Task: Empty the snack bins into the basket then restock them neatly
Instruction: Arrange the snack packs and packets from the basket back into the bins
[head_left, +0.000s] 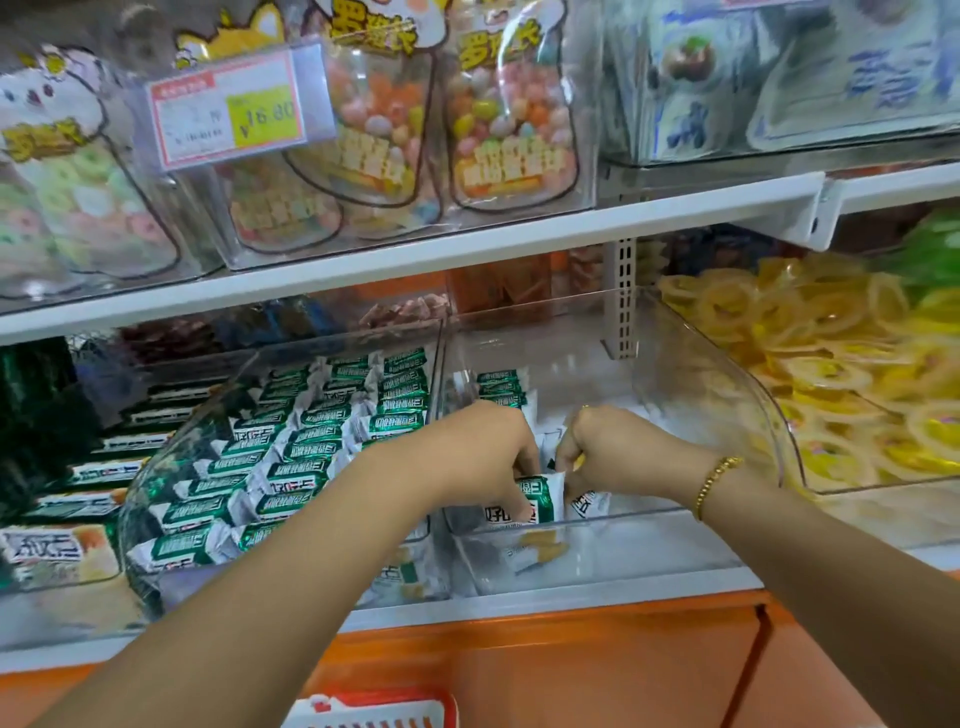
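A white shelf (363, 262) ran across the view, and below it stood a row of clear bins. The left bin (171, 457) was packed with green-and-white snack packets (311, 447) in tidy rows, their long axes running left to right. The middle bin (675, 395) was mostly bare, with a few packets stacked against its left wall at the back and a small cluster at the front. A red basket (374, 709) showed only as a rim at the bottom edge, below and nearer the person than the bins.

Both hands were down in the front of the middle bin, close together. The left hand (493, 452) was curled onto a packet (540, 499) standing nearly on end; the right hand (597, 447), wearing a gold bracelet (717, 480), was pinched on the packet beside it (587, 501). The packets lay directly beneath the fingers, slightly nearer the left hand, so the coming move probably turned on tipping them flat into line with the rows.
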